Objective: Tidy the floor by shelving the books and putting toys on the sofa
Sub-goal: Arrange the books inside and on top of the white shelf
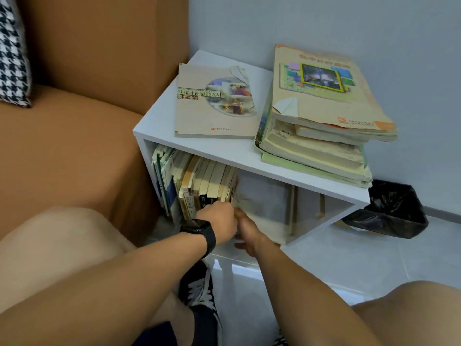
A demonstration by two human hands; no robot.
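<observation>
Both hands inside the open front of the white shelf (pixel 199 148), low down, at the right end of the upright book row (pixel 197 186). L hand (pixel 218 219), w/ black watch (pixel 199 228) on wrist, sits knuckles-up against the last spines; fingers curl inward at the row's end, but whether they pinch a book cannot be told, tips hidden. R hand (pixel 245 233) just beside and touching L, fingers reaching toward the blurred pale book (pixel 264 216) leaning in the compartment's right part; grip cannot be told, motion blur. Count: 1 shelf, 1 compartment seen; approx. a dozen books upright at left, exact no. unclear; 1 thin book (pixel 214 103) flat on top, left; 1 stack (pixel 316 126) on top, right, at least 5 books, top cover dog-eared, stack overhanging the shelf's front edge. Surroundings: brown sofa (pixel 74 126) touching shelf's left side, 1 houndstooth cushion (pixel 12 53) on it at far left; 1 black-lined bin (pixel 389 211) on the floor just right of shelf; grey wall behind. Person's knees at both lower corners, 1 black shoe w/ white laces (pixel 199 290) below the L forearm. Access to compartment: both forearms cross its opening; the overhanging stack sits above the right part.
</observation>
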